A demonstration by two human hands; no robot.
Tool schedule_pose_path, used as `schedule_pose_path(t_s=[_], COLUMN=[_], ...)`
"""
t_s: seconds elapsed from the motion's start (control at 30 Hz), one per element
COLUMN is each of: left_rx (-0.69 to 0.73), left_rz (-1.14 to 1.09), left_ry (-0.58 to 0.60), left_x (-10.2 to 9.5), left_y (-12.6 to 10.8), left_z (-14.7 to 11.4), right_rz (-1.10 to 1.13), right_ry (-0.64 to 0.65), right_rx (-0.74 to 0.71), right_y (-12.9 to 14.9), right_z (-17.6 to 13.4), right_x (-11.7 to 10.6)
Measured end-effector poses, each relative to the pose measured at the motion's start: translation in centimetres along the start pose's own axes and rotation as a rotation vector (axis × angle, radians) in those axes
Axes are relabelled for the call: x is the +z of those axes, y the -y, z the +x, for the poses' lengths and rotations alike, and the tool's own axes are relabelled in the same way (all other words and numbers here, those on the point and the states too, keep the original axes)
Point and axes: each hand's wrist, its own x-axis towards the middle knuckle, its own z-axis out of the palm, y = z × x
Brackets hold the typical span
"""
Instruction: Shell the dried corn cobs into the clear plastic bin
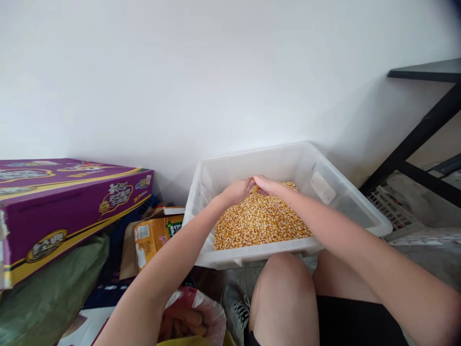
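A heap of loose yellow corn kernels (pixel 264 221) lies in a large translucent white plastic bin (pixel 252 156). Over the back of the heap, my left hand (pixel 238 190) and my right hand (pixel 264 184) meet, fingers curled and fingertips close together. A small yellow part of a corn cob (pixel 255 189) shows between them; the rest is covered by my fingers. Both hands are closed around it, inside the bin and above the kernels.
Left stands a purple carton (pixel 82 202) above a green bag (pixel 61 283), near a torn orange box (pixel 154 235). A plastic bag (pixel 212 307) with brownish pieces sits below my left arm. My knees (pixel 288 293) touch the bin's front area; a black metal frame (pixel 406 144) rises right.
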Motion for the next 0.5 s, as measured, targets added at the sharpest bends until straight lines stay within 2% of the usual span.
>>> schedule_pose_path(t_s=[0.07,0.17,0.23,0.37,0.5], left_rx=[-0.052,-0.215,-0.264,-0.181,-0.058], left_rz=[-0.072,-0.255,-0.292,-0.108,0.046], left_ry=[0.015,0.064,0.076,0.025,-0.070], left_x=[-0.2,-0.5,-0.7,-0.6,-0.2], left_y=[-0.1,-0.5,-0.7,-0.4,0.2], left_z=[-0.1,-0.2,-0.2,-0.1,0.1], right_rz=[-0.004,-0.002,0.013,0.096,0.086], right_ry=[-0.007,0.014,0.090,0.301,0.235], right_rx=[0.007,0.034,0.059,0.100,0.066], right_y=[0.0,0.2,0.4,0.9,0.7], right_z=[0.1,0.1,0.0,-0.2,-0.2], right_x=[0.1,-0.3,-0.8,-1.4,-0.8])
